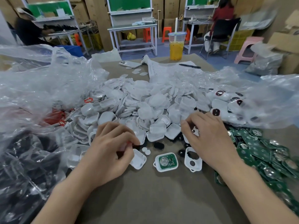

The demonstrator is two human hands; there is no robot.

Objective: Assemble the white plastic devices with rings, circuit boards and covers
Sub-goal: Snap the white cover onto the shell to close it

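- Mostly undone: 1 shell with circuit board [166, 162] fitted, uncovered, near bench's front edge; cover [193, 159] beside it.
- Left hand [108, 152] pinches something small and red, unclear what.
- Right hand [208, 139] curled over parts; grip unclear.

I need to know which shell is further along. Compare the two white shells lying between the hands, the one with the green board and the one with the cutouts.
The shell with the green board is filled: a circuit board with a round silver disc sits inside. The shell with the cutouts holds no board; its floor shows two dark openings. The first lies nearer the left hand, the second against the right hand. Both are white, rounded and open side up.
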